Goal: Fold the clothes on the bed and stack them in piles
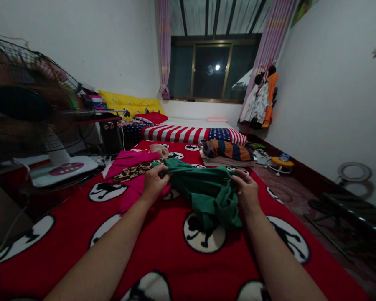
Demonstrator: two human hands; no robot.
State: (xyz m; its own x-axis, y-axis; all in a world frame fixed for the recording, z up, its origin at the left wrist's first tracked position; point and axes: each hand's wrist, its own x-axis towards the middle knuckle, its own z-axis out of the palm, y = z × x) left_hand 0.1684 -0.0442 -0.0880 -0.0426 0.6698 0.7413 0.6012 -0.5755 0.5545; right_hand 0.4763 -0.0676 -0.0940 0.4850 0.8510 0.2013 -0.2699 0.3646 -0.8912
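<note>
A crumpled green garment [203, 184] stretches between my two hands over the red blanket [163, 267]; its exact kind does not show. My left hand [156, 180] pinches its left end, fingers closed. At the right end, my right hand [246, 187] grips an edge between thumb and fingers. The lower part of the cloth hangs in loose folds onto the blanket. Just beyond my left hand lies a pink garment [130, 163] with a leopard-print cloth [134, 172] on it. Farther back on the right rests a folded stack with an orange and navy striped garment [228, 149] on top.
A standing fan [65, 167] is at the left. Behind the blanket is another bed with a flag-patterned cover [175, 134] and a yellow cushion [128, 102]. A small yellow stool [282, 162] stands on the floor at right, with a dark bench [357, 211] nearer.
</note>
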